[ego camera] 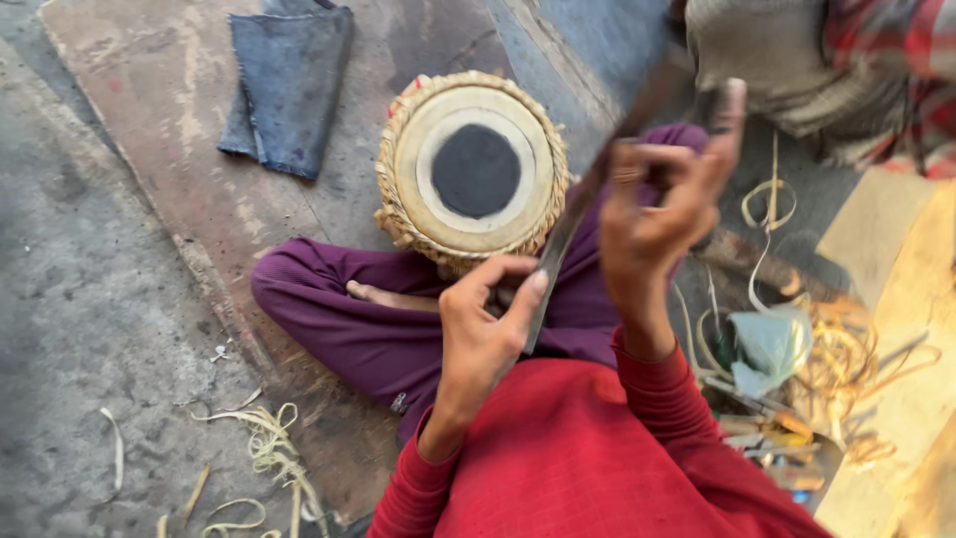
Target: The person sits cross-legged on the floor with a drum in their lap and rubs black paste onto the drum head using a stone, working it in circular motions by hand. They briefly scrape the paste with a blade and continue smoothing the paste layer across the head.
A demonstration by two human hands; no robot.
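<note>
Drum (476, 169): small and round, standing on the floor just past the crossed legs; pale top with a black round spot in the middle, woven straw-coloured band all round the rim.
Legs (344, 309): in purple trousers, crossed, one bare foot peeking out near the drum.
Blue cloth (289, 85): folded, lying flat on the brown board far to the left, well apart from the drum.
Brown board (169, 110): wide and scuffed, under the cloth, the drum and the legs; grey floor to its left.
Pale strips (264, 448): thin curly bits on the floor, near and left.
Heap at right (787, 389): more straw-coloured strips, a light green bag and small tools all mixed up; too blurry to tell the tools apart.
In the way: the raised right hand and the blade cover part of the legs and the stuff behind.
Other person (797, 60): far right, only a pale cloth and a red checked cloth seen.
Packages, labels, signs: only the light green bag, crumpled, with no label seen.
Blade (578, 214): long, flat, dark metal, slanting from near the left hand up to the far right.
Left hand (483, 334): fingers and thumb pinched shut on the low end of the blade.
Right hand (662, 199): lifted higher, fingers curled tight round the top part of the blade.
</note>
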